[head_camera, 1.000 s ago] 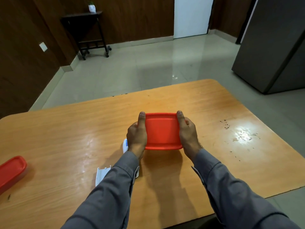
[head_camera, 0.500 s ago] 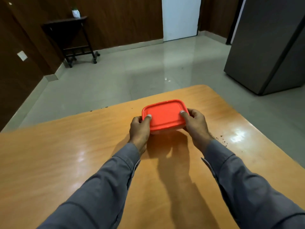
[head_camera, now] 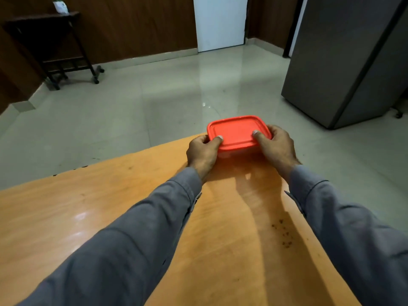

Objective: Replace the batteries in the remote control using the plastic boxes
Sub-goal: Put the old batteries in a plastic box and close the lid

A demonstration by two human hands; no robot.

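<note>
Both hands clamped on the red-lidded box at the far edge of the table

Going left to right: the left hand [head_camera: 202, 151] grips the box's 9 o'clock end, thumb hooked over the red lid [head_camera: 238, 131] and fingers curled round the side; the plastic box [head_camera: 237, 150] itself sits at about 12 o'clock from the person, right by the far edge of the wooden table [head_camera: 110, 213]; the right hand [head_camera: 276, 146] mirrors the grip at 3 o'clock, thumb on the lid rim. My guess is it's light, stiff, thin plastic and a bit slick, with a snap-on lid that flexes, so hold the short ends low on the clear base and peel up from a corner of the lid. No remote or batteries in view here.
</note>
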